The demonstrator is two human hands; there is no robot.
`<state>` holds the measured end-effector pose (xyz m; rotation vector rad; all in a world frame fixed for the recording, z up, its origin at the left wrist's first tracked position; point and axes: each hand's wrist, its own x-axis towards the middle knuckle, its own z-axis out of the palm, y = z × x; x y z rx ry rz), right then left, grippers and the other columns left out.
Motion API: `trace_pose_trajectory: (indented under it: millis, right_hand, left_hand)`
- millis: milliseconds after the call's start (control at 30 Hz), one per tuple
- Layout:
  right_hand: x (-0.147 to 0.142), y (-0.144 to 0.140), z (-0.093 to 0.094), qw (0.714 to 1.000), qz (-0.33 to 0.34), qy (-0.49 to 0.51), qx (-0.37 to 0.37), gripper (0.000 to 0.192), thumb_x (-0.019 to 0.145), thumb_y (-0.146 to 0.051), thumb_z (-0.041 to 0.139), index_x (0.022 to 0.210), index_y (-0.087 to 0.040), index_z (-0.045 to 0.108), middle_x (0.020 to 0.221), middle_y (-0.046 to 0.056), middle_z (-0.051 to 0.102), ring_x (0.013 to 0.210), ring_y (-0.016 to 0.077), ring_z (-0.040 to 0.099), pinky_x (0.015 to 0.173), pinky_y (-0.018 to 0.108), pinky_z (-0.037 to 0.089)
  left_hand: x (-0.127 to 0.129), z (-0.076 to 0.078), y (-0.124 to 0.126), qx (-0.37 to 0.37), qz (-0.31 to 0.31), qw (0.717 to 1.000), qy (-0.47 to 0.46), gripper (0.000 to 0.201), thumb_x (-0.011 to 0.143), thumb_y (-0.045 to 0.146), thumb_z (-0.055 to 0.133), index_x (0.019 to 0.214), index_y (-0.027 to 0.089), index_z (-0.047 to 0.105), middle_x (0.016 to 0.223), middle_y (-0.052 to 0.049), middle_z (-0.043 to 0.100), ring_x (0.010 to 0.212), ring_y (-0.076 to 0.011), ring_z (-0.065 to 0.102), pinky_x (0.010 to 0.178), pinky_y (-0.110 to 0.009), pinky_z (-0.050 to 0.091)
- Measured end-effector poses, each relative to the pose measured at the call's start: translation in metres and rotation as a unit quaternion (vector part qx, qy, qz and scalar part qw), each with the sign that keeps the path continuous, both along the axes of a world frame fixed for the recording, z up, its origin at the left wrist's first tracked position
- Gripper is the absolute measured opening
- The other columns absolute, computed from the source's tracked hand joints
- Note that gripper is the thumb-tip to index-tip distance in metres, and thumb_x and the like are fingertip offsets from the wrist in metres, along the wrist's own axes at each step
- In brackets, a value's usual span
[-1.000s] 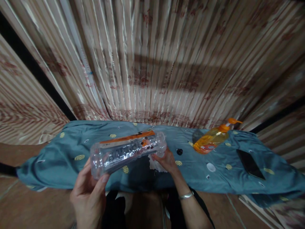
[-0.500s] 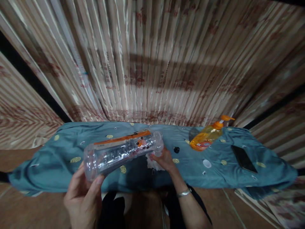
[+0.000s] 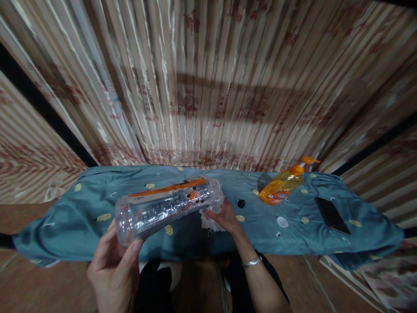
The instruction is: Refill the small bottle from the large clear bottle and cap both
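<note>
A clear plastic bottle point(image 3: 169, 211) with an orange-and-white label is held tilted above the cloth, its narrow end up and to the right. My left hand point(image 3: 115, 269) grips the wide base, thumb in front and fingers behind. At the neck end, my right hand point(image 3: 223, 217) is closed round a crumpled white tissue point(image 3: 210, 222) against the bottle. The bottle's end partly hides those fingers. A silver bangle point(image 3: 252, 262) circles the right wrist.
A blue-green patterned cloth point(image 3: 78, 230) covers the low table. To the right are a black cap point(image 3: 241, 203), an orange pump bottle point(image 3: 282, 187), a white disc point(image 3: 282, 222) and a dark phone point(image 3: 331, 215). Pleated curtains point(image 3: 208, 108) stand behind.
Both hands and the bottle stay almost in place. The view has shifted very slightly, and the things on the right appear a little farther left and higher.
</note>
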<state>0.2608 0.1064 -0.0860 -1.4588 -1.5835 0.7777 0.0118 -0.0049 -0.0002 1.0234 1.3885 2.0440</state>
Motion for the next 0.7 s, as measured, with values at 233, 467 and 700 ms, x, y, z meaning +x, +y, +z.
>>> trace_pose_trajectory:
  millis: [233,467,700]
  right_hand:
    - [0.003,0.000,0.003,1.000,0.013,0.005,0.007,0.052,0.067,-0.028,0.081,0.116,-0.021,0.063,0.105,0.008,0.078,0.097,0.0296,0.075,0.089,0.044,0.059]
    - [0.007,-0.003,0.013,0.999,0.029,0.012,-0.006,0.052,0.065,-0.040,0.086,0.109,-0.020,0.066,0.104,0.008,0.078,0.099,0.0308,0.073,0.091,0.048,0.058]
    - [0.004,-0.007,0.019,0.999,-0.029,0.022,-0.001,0.074,0.062,-0.043,0.087,0.126,-0.022,0.056,0.113,0.008,0.075,0.104,0.0297,0.072,0.089,0.042,0.057]
  left_hand:
    - [0.003,0.005,0.000,0.023,-0.007,0.998,-0.060,0.037,0.068,0.031,0.088,0.103,0.031,0.075,0.134,-0.003,0.069,0.141,-0.0359,0.049,0.120,-0.059,0.034]
    - [0.004,0.005,0.001,0.024,-0.008,0.998,-0.050,0.039,0.066,0.034,0.089,0.102,0.032,0.075,0.130,-0.003,0.071,0.138,-0.0378,0.053,0.117,-0.062,0.037]
    - [0.004,0.003,0.002,0.039,-0.016,0.997,-0.062,0.041,0.064,0.029,0.090,0.102,0.032,0.076,0.130,-0.003,0.071,0.139,-0.0373,0.051,0.117,-0.062,0.036]
